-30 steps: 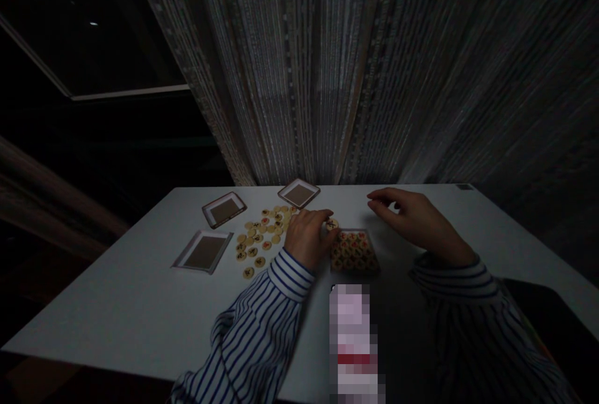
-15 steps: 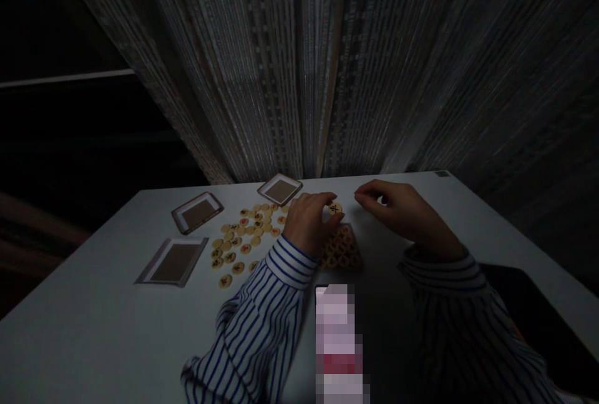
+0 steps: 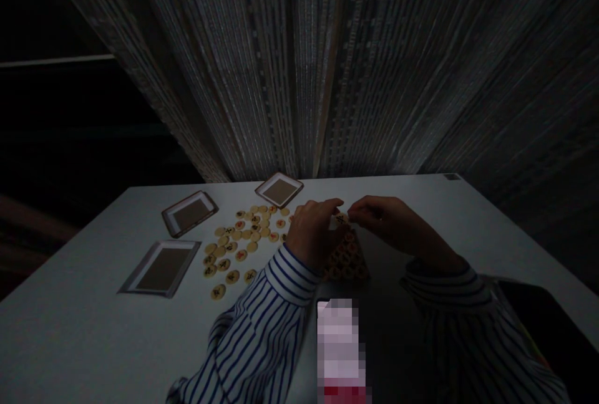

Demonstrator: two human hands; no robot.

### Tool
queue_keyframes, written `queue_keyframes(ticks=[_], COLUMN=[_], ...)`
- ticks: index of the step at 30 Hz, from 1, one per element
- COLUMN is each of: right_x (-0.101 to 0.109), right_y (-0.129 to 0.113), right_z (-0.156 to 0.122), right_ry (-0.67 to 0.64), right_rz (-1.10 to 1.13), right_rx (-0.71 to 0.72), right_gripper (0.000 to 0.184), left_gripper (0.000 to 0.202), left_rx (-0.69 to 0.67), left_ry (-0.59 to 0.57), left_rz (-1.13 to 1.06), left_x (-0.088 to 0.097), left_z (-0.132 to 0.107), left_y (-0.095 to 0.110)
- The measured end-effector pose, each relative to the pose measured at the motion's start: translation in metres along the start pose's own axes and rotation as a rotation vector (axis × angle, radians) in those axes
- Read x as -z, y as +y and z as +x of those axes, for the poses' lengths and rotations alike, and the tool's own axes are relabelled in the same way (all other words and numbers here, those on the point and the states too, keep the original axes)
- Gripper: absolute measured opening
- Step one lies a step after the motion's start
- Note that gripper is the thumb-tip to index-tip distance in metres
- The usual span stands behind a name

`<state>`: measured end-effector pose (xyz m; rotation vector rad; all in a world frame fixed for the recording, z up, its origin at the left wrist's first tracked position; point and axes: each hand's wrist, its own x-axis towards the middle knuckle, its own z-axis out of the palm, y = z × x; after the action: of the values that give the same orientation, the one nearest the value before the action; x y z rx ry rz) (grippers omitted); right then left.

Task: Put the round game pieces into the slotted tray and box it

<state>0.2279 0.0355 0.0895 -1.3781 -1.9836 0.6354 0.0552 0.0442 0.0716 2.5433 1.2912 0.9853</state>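
The white bench [image 3: 84, 317] stands in a dim room, its far edge close to a hanging string curtain [image 3: 262, 67]; darkness fills the left. A small dark patch [image 3: 452, 177] sits by the far right corner, and a dark flat object [image 3: 543, 310] lies along the right side. Three shallow trays rest left of centre: one [image 3: 279, 192] near the far edge, two [image 3: 189, 214] [image 3: 161, 269] further left, with bare white surface between these and the left edge. Scattered round discs [image 3: 241, 255] spread from the trays to the left hand [image 3: 309, 232]. Its grip is clamped on a single disc [image 3: 342, 219], raised above the far end of a disc-filled box [image 3: 363, 257]. The right hand [image 3: 390, 220] meets that disc's right edge; whether its grip pinches it cannot be told. Discs bear black or red characters, too small to read. A pixelated panel [image 3: 339, 341] lies nearer.
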Motion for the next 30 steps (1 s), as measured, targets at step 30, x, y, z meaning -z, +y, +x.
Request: queue_keyframes(ticks=[30], right_x=[-0.003], right_y=[-0.001], right_z=[0.003], right_ry=[0.008], right_rz=[0.248], right_rx=[-0.127], right_gripper=[0.016], left_gripper=[0.033], left_rx=[0.062], left_ry=[0.019], left_rz=[-0.27], left_x=[0.0], left_z=[-0.001], left_y=[-0.011])
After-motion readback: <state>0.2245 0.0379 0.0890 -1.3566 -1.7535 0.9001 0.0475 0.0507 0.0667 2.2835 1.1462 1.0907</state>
